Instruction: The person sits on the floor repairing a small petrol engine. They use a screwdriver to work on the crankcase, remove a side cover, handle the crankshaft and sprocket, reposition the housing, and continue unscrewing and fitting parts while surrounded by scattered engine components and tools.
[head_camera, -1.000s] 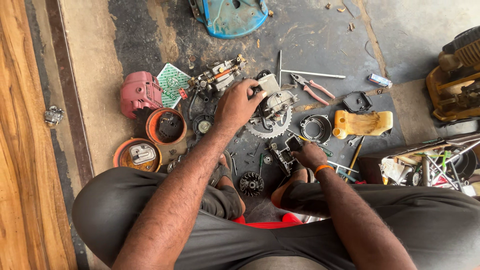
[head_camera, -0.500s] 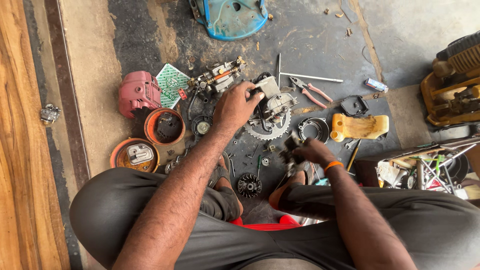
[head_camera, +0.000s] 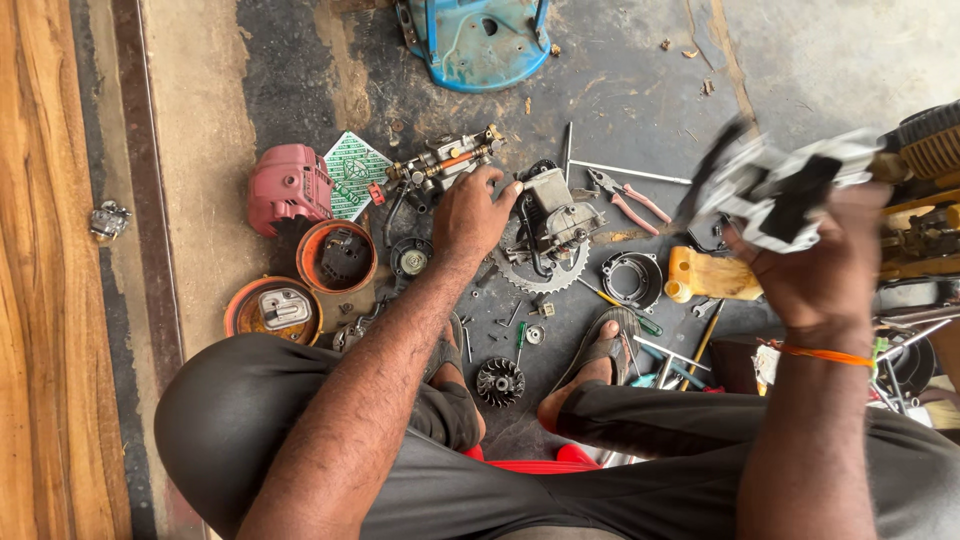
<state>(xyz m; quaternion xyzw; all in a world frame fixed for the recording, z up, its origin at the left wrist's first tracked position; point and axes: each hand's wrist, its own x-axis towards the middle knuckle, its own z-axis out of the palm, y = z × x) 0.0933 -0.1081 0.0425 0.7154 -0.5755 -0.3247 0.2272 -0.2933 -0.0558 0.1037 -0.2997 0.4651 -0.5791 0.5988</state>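
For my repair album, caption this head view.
Seated on the floor among engine parts, left hand on the small engine block, right hand lifting a blurred grey part.

The person wears dark grey trousers (head_camera: 620, 470), goes bare-armed with no sleeves in sight, has a thin orange band (head_camera: 828, 353) around the right wrist, and dark sandals (head_camera: 606, 338) on the feet.

The engine block (head_camera: 556, 222) is dull grey metal (greasy-looking), the toothed gear (head_camera: 540, 272) bare metal, the red cover (head_camera: 288, 187) matt plastic, the floor (head_camera: 620, 90) rough, stained concrete.
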